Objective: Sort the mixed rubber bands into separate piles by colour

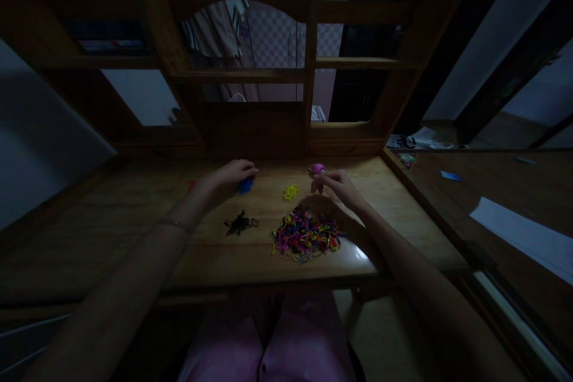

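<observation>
Looks like mid-sorting by colour: left hand [235, 171] on the blue bands [245, 186], 10 o'clock of the mixed pile [307, 236], right hand [336, 184] by the pink bands [318, 168] at 12. Can't tell if either hand's fingers are apart or pinching. Next pick probably needs gentle untangling. Worktop [134, 215] edge's close at 6; loads of room past the black bands [238, 224] at 9.

Dim, with murky shadows; small white glare near the table's [111, 203] front edge; outer areas look stretched.
</observation>
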The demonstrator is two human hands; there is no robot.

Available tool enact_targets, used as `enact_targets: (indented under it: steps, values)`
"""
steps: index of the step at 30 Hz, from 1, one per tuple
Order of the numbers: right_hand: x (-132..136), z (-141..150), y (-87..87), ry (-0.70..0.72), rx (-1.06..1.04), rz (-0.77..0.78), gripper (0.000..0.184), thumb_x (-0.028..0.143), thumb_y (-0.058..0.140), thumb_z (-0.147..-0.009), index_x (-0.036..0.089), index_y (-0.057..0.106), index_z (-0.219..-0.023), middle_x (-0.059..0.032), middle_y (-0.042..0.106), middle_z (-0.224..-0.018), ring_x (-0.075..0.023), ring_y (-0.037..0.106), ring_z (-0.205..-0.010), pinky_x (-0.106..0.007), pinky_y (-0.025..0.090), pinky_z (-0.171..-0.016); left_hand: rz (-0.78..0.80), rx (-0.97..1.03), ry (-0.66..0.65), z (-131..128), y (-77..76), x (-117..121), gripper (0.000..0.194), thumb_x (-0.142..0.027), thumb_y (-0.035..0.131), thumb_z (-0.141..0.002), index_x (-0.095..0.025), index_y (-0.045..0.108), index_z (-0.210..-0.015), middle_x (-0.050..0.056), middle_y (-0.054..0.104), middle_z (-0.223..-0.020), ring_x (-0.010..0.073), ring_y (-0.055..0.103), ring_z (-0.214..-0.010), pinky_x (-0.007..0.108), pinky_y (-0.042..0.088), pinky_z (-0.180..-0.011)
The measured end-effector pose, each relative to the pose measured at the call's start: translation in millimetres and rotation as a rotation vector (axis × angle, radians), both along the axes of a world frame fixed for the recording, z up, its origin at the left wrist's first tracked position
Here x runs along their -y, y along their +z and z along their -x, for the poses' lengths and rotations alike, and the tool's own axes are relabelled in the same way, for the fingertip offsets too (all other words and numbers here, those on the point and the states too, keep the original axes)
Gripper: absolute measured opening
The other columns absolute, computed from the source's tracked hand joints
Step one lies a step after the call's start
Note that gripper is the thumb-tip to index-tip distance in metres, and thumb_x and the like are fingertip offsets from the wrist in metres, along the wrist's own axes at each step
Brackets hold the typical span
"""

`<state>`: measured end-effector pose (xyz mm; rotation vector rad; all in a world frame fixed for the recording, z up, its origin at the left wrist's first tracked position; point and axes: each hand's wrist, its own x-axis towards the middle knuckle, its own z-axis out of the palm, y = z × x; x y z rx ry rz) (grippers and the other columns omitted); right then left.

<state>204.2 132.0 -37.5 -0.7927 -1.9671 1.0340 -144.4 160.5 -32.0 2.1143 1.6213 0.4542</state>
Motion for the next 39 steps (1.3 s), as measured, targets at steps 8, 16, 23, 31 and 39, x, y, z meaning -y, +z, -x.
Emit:
enact_targets:
  steps: [8, 16, 23, 31, 39]
  values:
    - [7.4, 3.0, 6.6, 0.020, 0.007, 0.019, 0.039, 0.041, 0.053, -0.091, 0.017, 0.072, -0.067, -0.0056, 0.069, -0.070, -0.0168, 0.059, -0.066, -0.033, 0.044, -0.070, -0.301, -0.105, -0.175, -26.1, 21.1, 51.5, 0.025, -0.040, 0.055, -0.089, -0.021, 0.067, -0.099, 0.010, 0.061, -0.111, 0.0251, 0.051, -0.107, 0.040, 0.038, -0.095]
    - [7.6, 1.9, 5.8, 0.007, 0.030, 0.027, 0.038, 0.040, 0.053, -0.092, 0.018, 0.072, -0.068, -0.0063, 0.068, -0.072, -0.0173, 0.059, -0.069, -0.033, 0.045, -0.072, 0.010, 0.041, -0.356, -82.4, 26.8, 172.7, 0.022, -0.029, 0.049, -0.095, -0.027, 0.061, -0.114, 0.005, 0.057, -0.117, 0.0194, 0.056, -0.104, 0.033, 0.045, -0.090]
    - [6.4, 3.4, 1.7, 0.010, 0.032, 0.017, 0.038, 0.039, 0.053, -0.091, 0.018, 0.072, -0.067, -0.0053, 0.068, -0.071, -0.0174, 0.060, -0.070, -0.032, 0.044, -0.072, 0.054, 0.027, -0.348, -80.0, 18.0, 183.7, 0.016, -0.022, 0.046, -0.096, -0.022, 0.062, -0.096, 0.003, 0.058, -0.103, 0.0182, 0.056, -0.097, 0.030, 0.046, -0.087]
    - [9.1, 5.1, 5.9, -0.019, 0.044, 0.017, 0.038, 0.039, 0.053, -0.091, 0.017, 0.073, -0.067, -0.0050, 0.067, -0.068, -0.0177, 0.059, -0.068, -0.031, 0.043, -0.070, -0.025, 0.033, -0.336, -90.4, 14.5, 183.9, 0.017, -0.027, 0.042, -0.099, -0.021, 0.057, -0.102, 0.005, 0.059, -0.108, 0.0191, 0.054, -0.099, 0.031, 0.045, -0.090]
    - [8.8, 3.6, 5.4, -0.013, 0.042, 0.009, 0.037, 0.039, 0.053, -0.091, 0.019, 0.072, -0.066, -0.0051, 0.067, -0.070, -0.0182, 0.060, -0.070, -0.032, 0.044, -0.072, -0.096, 0.179, -0.291, -117.3, 7.9, 206.1, 0.016, -0.023, 0.042, -0.099, -0.023, 0.057, -0.104, 0.005, 0.060, -0.105, 0.0203, 0.054, -0.102, 0.033, 0.045, -0.090]
